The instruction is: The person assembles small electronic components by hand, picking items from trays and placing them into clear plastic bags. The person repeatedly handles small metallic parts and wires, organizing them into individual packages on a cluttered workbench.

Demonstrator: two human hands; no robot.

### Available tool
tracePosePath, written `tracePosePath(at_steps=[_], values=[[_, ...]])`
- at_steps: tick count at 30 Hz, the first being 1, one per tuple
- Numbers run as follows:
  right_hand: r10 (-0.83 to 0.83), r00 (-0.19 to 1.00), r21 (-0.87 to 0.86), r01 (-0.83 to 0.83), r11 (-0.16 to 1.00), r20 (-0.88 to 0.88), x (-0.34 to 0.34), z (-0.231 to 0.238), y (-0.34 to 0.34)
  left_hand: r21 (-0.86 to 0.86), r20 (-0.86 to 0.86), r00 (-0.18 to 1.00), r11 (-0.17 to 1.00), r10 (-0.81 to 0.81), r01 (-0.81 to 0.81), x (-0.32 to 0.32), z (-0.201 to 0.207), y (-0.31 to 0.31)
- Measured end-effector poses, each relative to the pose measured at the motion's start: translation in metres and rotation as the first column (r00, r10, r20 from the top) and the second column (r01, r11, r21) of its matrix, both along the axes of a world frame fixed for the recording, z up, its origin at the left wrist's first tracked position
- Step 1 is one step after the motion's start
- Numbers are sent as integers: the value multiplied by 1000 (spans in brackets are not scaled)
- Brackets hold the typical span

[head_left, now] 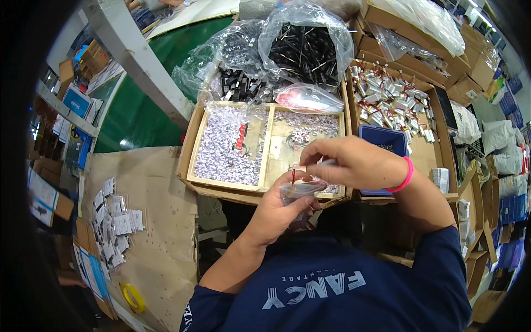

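Note:
My left hand (pixel 272 217) grips a clear plastic bag (pixel 298 191) in front of my chest. A thin red wire (pixel 293 176) stands up by its opening. My right hand (pixel 354 161) is bent over just above the bag, fingertips pinched together; whatever is between them is too small to make out. Beneath and beyond both hands lies a two-part wooden tray (pixel 268 146) with many small white pieces (pixel 227 144) in both compartments. Right of the tray, partly behind my right hand, stands a blue plastic bin (pixel 387 139).
A cardboard box (pixel 431 157) at the right holds silver packs with red wires (pixel 387 97). Behind the tray are an open bag of black leads (pixel 304 52) and black blocks (pixel 238 83). Left are labelled packets (pixel 116 221), yellow tape (pixel 133 299) and a metal post (pixel 138 61).

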State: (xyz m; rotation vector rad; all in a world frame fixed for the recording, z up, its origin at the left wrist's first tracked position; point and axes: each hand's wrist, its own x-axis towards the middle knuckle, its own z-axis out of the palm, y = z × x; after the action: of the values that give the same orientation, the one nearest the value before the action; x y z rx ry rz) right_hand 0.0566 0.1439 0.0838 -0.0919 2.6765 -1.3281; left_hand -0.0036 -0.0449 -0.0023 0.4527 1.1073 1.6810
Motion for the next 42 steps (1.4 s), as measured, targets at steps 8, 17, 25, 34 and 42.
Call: tracePosePath(at_steps=[8, 17, 25, 34, 42], values=[[-190, 969, -409, 112, 906, -156, 0, -27, -10, 10, 12, 1000, 1000, 24, -24, -4, -3, -3], [-214, 975, -558, 144, 817, -61, 0, -34, -19, 65, -25, 998, 996, 64, -63, -4, -2, -8], [-182, 973, -277, 139, 951, -139, 0, -19, -18, -91, -248, 967, 993, 57, -82, -1, -1, -6], [-64, 924, 28, 80, 996, -377, -2, -21, -18, -8, -115, 985, 991, 128, -130, 0, -1, 2], [111, 858, 139, -47, 989, -502, 2, -22, -15, 100, -65, 982, 980, 177, -170, -4, -5, -3]])
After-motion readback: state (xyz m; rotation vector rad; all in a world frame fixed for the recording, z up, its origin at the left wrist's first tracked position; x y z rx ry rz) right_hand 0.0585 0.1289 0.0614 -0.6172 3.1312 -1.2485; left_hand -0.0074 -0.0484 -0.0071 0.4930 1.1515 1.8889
